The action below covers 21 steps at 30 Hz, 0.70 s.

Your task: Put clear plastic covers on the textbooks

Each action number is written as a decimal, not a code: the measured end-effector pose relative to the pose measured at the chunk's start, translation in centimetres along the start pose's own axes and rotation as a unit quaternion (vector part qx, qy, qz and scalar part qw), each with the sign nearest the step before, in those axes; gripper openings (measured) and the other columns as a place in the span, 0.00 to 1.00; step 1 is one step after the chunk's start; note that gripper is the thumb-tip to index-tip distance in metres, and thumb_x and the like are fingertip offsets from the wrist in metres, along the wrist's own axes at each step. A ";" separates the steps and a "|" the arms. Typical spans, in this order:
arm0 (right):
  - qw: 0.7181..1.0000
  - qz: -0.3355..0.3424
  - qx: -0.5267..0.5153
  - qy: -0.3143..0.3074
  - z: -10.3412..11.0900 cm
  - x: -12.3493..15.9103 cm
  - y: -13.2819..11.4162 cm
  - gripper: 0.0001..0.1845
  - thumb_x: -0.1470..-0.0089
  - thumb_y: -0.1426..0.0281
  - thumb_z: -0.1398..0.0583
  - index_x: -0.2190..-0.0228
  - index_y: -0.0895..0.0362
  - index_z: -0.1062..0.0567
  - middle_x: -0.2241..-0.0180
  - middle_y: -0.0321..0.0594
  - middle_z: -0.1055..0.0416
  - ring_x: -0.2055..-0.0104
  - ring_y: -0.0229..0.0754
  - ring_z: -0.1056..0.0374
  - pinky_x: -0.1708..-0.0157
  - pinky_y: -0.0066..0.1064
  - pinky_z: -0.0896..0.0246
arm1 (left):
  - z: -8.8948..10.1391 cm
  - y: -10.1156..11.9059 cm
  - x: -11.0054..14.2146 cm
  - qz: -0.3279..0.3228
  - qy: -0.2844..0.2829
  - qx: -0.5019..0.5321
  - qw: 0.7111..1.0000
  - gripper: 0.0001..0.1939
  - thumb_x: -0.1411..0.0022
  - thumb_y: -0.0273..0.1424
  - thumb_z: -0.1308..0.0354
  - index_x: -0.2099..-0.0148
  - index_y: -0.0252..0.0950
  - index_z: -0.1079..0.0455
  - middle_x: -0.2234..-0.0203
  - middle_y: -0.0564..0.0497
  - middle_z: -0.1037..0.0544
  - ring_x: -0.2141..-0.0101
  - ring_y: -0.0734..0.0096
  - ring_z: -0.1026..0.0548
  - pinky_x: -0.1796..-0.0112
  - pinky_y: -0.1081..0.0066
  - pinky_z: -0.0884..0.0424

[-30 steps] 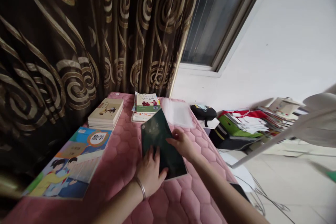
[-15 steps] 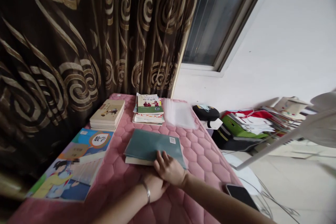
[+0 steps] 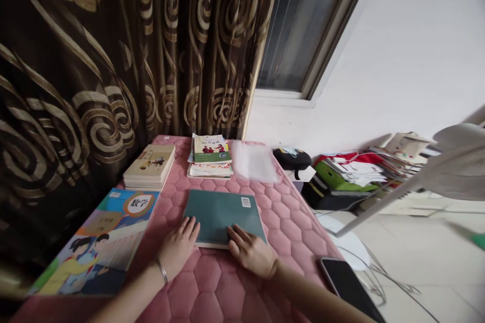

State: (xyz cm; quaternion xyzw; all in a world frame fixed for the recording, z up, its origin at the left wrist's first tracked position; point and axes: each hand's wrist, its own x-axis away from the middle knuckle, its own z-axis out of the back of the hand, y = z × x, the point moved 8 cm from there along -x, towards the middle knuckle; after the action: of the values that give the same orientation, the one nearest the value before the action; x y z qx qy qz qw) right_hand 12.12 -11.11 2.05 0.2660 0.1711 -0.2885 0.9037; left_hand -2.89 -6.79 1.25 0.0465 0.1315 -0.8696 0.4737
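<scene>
A teal book with a white barcode label lies closed on the pink quilted cover in front of me. My left hand, with a silver bracelet at the wrist, rests its outstretched fingers on the book's near left corner. Flat along the near edge, right of the middle, lie the fingers of my right hand. Both thumbs are mostly hidden. To the left is a blue maths textbook with children drawn on its cover.
Behind are a stack of beige books, a pile of booklets and clear plastic sleeves. A phone lies at the right edge. Beyond it stand a white lamp, cables and a black case.
My left hand has come out from under my right and moved left to the book's corner. The book now lies flatter, its front pages less exposed. The view has shifted slightly.
</scene>
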 end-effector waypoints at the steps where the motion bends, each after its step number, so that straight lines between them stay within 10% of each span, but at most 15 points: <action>1: 1.000 -0.004 -0.021 -0.017 0.1 0.2 0.3 0.10 0.41 0.76 0.49 0.64 0.61 0.28 0.54 0.52 0.27 0.51 0.50 0.30 0.61 0.35 0.28 | -0.4 0.2 0.1 -0.006 -0.013 -0.012 1.000 0.24 0.41 0.24 0.45 0.41 0.37 0.35 0.43 0.41 0.32 0.44 0.56 0.33 0.51 0.60 0.29; 10: 0.962 -0.151 -0.212 -0.078 2.1 4.9 3.4 0.18 0.37 0.72 0.50 0.49 0.57 0.29 0.48 0.45 0.30 0.45 0.42 0.35 0.46 0.36 0.36 | -1.2 1.6 2.2 -0.025 0.002 -0.029 0.999 0.26 0.40 0.20 0.52 0.41 0.38 0.35 0.44 0.42 0.31 0.44 0.55 0.33 0.49 0.57 0.30; 21: 0.905 -0.263 -0.319 -0.095 2.4 7.2 5.4 0.15 0.39 0.69 0.47 0.54 0.53 0.24 0.50 0.41 0.29 0.47 0.43 0.33 0.48 0.37 0.34 | -1.2 0.5 4.0 -0.056 0.030 0.042 0.997 0.35 0.45 0.13 0.61 0.37 0.42 0.42 0.40 0.48 0.36 0.42 0.66 0.36 0.49 0.65 0.31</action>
State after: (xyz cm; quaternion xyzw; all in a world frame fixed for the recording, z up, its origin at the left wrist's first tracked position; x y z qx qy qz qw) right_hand 21.39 -11.86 2.66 -0.1201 0.2314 -0.4698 0.8434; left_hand -4.69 -9.96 -0.80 0.0853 0.1117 -0.8976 0.4177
